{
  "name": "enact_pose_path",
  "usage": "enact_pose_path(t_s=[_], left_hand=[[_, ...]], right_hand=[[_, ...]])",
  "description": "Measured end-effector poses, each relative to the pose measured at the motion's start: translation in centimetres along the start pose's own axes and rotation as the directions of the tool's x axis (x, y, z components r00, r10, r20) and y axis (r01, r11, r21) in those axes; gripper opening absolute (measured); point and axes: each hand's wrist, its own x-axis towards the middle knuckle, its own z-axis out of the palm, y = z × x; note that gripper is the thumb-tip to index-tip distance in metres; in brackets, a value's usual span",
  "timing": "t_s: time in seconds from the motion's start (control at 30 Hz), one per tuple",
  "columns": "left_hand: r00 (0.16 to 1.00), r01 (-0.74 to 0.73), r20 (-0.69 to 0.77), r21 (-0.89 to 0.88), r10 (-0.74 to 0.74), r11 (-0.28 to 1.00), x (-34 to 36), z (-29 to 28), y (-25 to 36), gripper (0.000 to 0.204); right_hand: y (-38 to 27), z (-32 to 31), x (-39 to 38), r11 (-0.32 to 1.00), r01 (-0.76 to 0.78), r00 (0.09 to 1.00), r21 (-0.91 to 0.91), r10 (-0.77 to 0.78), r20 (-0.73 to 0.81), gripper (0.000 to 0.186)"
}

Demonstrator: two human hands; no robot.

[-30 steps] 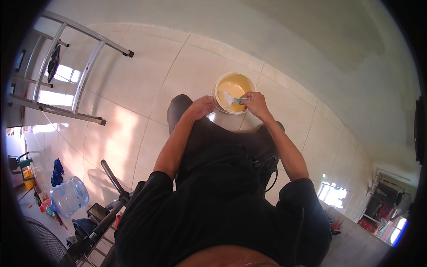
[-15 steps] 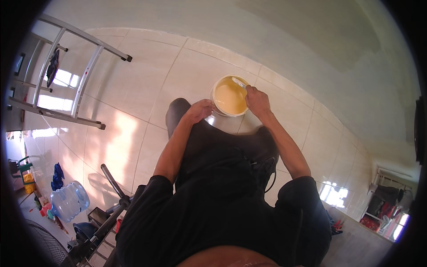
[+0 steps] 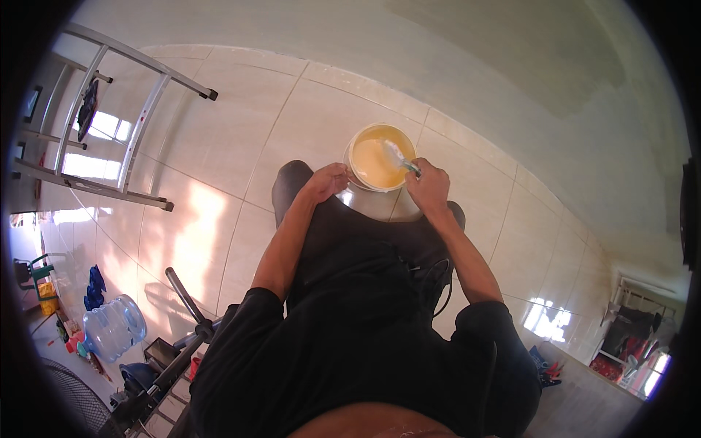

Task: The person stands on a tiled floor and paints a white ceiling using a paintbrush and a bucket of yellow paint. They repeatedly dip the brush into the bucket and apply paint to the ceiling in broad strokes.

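A round bucket [image 3: 356, 143] of creamy yellow paste stands on the tiled floor in front of me. My left hand [image 3: 327, 181] grips the bucket's near left rim. My right hand [image 3: 428, 184] is closed on the handle of a small scraper [image 3: 398, 156], whose pale blade lies in the paste. My knees in dark trousers are just below the bucket, on both sides of it.
A metal stepladder [image 3: 131, 139] stands at the left on the glossy beige tiles [image 3: 219, 146]. A large clear water bottle [image 3: 113, 326], a fan and coloured clutter sit at lower left. A plastered wall [image 3: 511, 80] runs behind the bucket.
The scraper blade has shifted within the paste, from the near side toward the right side. The bucket and my left hand have hardly moved; the view has shifted slightly.
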Motion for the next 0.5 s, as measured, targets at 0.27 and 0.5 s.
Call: enact_pose_path(t_s=[0.27, 0.5], left_hand=[[0.991, -0.01, -0.137, -0.043, 0.004, 0.999, -0.6, 2.5, 0.6, 0.02], [0.997, -0.002, -0.082, -0.031, -0.001, 1.0, -0.8, 2.4, 0.9, 0.019]], right_hand=[[0.9, 3.5, 1.8, 0.967, -0.124, 0.953, 0.223, 0.053, 0.299, 0.031], [1.0, 1.7, 2.6, 0.994, 0.104, 0.988, 0.029, -0.106, 0.116, 0.026]])
